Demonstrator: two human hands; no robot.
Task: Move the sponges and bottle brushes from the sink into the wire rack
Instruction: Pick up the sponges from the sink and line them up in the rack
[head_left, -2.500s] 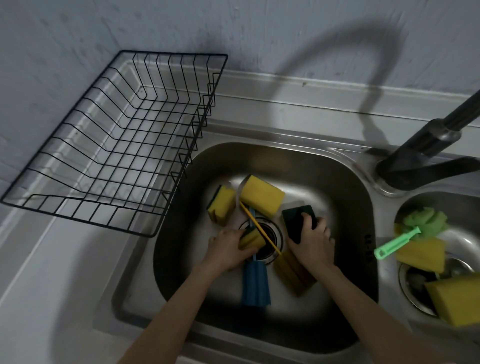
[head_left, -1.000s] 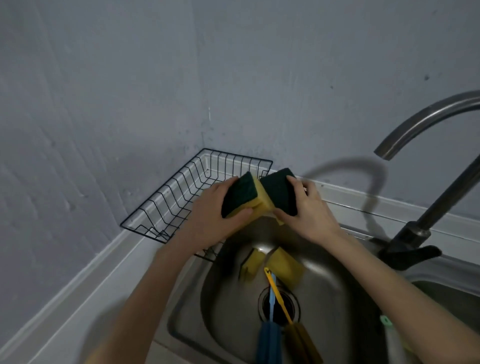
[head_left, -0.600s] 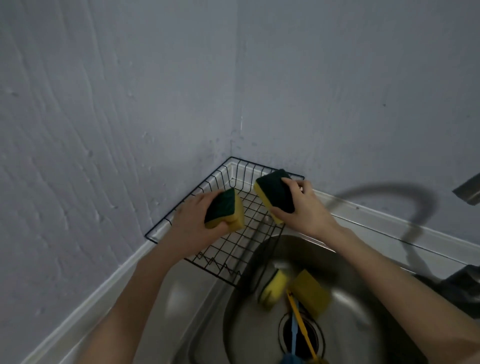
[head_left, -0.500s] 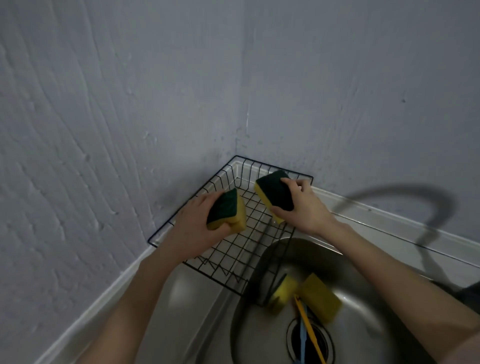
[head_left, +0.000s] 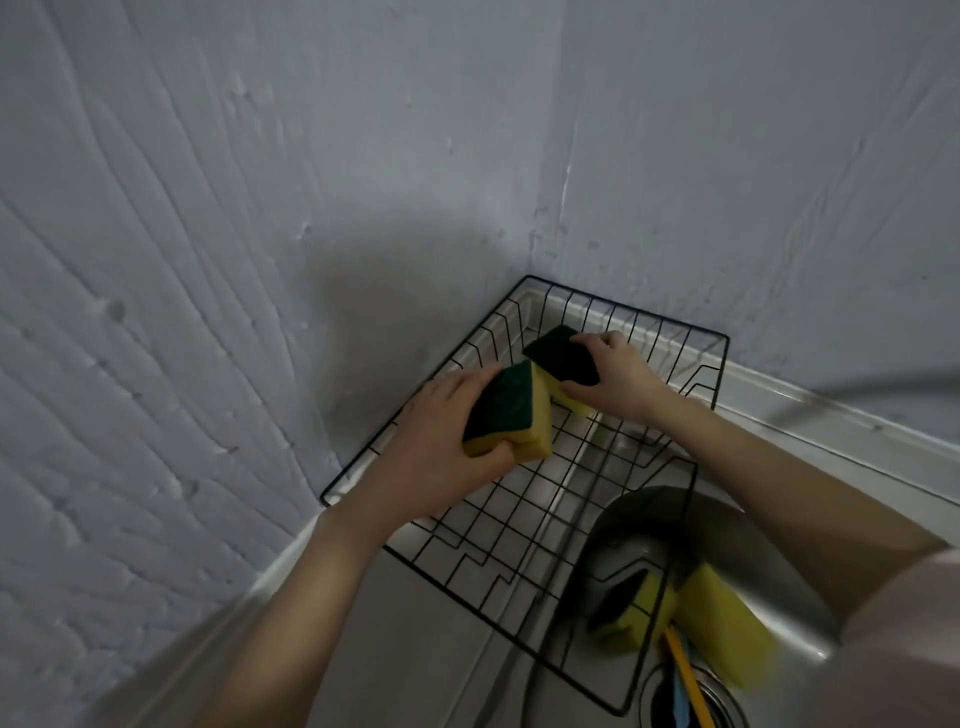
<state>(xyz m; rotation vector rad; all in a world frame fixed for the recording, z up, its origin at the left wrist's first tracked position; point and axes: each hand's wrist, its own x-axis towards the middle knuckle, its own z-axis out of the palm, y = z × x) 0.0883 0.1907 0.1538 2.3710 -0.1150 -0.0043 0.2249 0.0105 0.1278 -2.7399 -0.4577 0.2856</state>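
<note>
Both my hands have dropped lower into the black wire rack (head_left: 670, 332), left hand (head_left: 436, 447) and right hand (head_left: 618, 384) fingers each still pinching a green-topped yellow sponge (head_left: 506, 415), so release looks next.

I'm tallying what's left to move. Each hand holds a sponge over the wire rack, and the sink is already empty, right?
Not quite. The head view shows each hand, left and right, holding a sponge over the rack, but the sink isn't empty: two sponges and brush handles remain.
</note>
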